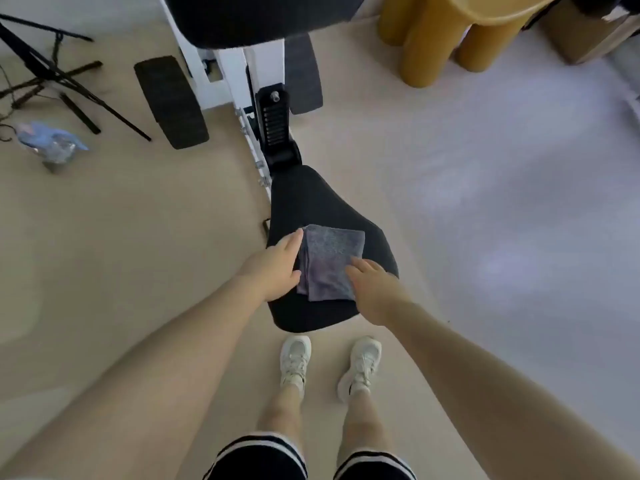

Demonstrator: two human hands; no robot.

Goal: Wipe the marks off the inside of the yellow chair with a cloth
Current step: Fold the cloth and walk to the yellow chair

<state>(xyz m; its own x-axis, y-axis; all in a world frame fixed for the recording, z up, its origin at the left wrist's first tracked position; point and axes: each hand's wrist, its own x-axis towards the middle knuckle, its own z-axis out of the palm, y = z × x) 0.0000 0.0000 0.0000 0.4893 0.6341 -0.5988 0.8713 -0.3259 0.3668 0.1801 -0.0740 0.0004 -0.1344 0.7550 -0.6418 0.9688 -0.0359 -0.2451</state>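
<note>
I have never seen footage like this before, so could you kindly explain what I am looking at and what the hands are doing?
There is no machine here: a person wears a wide-angle camera on the head, which looks forward and down, so you see their own arms, legs and white sneakers. In front of them is the black padded seat of an exercise bench. A folded grey cloth lies on it. The left hand touches the cloth's left edge, and the right hand reaches over its right side; neither has clearly gripped it. The yellow chair to be wiped stands top right, only partly in view. A black tripod stands top left.
</note>
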